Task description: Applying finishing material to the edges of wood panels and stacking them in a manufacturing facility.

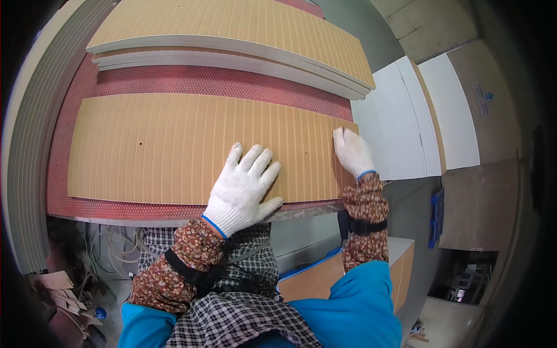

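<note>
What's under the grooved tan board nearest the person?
Red textured surface shows past the near tan board's left, far and near edges. Directly beneath, everything is covered, so I can't tell what's there.

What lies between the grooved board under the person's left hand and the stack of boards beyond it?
In the head view, only a strip of red mesh-patterned tabletop shows between the grooved board and the stack of boards.

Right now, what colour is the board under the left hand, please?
The board is tan with paler lines, clearest in the head view.
</note>
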`<state>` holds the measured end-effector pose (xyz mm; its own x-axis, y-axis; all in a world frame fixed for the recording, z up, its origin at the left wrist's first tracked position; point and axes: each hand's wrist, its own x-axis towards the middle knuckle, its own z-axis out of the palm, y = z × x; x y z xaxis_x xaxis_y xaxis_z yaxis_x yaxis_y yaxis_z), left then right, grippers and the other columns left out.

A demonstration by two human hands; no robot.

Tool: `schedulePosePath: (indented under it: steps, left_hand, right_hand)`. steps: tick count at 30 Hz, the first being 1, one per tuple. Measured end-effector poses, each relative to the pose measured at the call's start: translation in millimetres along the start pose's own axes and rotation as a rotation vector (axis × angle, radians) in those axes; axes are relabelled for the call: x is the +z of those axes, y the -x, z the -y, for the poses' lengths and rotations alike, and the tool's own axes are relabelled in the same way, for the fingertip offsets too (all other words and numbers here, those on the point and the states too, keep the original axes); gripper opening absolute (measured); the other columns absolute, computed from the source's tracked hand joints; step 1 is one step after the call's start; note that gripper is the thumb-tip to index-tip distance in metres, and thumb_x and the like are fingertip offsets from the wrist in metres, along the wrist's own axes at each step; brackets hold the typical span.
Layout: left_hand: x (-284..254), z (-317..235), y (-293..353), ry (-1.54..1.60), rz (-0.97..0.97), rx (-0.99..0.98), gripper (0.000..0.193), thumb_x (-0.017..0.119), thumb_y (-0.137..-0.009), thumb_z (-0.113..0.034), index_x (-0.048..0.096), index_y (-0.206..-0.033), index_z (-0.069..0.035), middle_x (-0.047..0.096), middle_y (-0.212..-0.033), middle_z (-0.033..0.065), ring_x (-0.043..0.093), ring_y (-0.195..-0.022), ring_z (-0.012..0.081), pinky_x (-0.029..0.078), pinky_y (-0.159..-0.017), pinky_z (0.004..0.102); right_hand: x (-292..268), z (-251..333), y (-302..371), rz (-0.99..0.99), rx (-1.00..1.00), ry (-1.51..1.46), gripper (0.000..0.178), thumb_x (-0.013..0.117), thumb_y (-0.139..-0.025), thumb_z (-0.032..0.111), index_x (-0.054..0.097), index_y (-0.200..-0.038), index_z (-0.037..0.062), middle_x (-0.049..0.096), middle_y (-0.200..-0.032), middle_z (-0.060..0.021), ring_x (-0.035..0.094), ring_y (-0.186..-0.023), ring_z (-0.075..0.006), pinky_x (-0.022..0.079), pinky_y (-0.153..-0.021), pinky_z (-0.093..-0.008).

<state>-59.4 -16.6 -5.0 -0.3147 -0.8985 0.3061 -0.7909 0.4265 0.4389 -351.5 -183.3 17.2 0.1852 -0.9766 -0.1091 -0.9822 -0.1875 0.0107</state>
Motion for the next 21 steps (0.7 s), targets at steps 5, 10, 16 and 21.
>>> schedulePosePath:
  steps: [5,10,16,21]
  left_hand:
    - [-1,-1,-1,-0.003,-0.009,0.005,0.069,0.078,-0.083,-0.047,0.061,-0.135,-0.005,0.056,-0.141,0.0174,0.049,-0.14,0.0368,0.032,-0.122,0.0612]
    - [-1,-3,-2,-0.024,0.017,-0.007,0.071,0.078,-0.083,-0.048,0.06,-0.137,-0.006,0.056,-0.142,0.018,0.048,-0.141,0.0373,0.031,-0.123,0.062]
    - [0,-5,-3,-0.015,0.027,-0.013,0.071,0.078,-0.083,-0.048,0.06,-0.138,-0.006,0.056,-0.142,0.018,0.048,-0.142,0.0373,0.03,-0.123,0.0627]
    - [-3,-7,-4,0.004,0.017,-0.009,0.07,0.078,-0.083,-0.048,0.061,-0.136,-0.006,0.056,-0.141,0.0176,0.048,-0.141,0.0367,0.032,-0.122,0.062]
  right_hand:
    - [-26,15,70,0.177,0.12,-0.043,0.058,0.035,-0.112,0.044,0.069,-0.104,-0.0024,0.072,-0.102,-0.0321,0.069,-0.1,-0.0514,0.052,-0.092,-0.0599]
    - [-15,3,60,0.106,0.05,-0.023,0.056,0.036,-0.111,0.043,0.069,-0.104,-0.0029,0.073,-0.102,-0.0316,0.069,-0.1,-0.0514,0.052,-0.091,-0.0596]
    - [0,-8,-34,-0.004,-0.027,0.006,0.058,0.034,-0.111,0.042,0.069,-0.104,-0.0028,0.072,-0.105,-0.0319,0.068,-0.104,-0.0508,0.053,-0.092,-0.059]
    - [-10,-6,-69,0.028,-0.055,0.038,0.053,0.033,-0.111,0.036,0.069,-0.106,-0.0018,0.072,-0.111,-0.0286,0.068,-0.106,-0.05,0.053,-0.095,-0.0588]
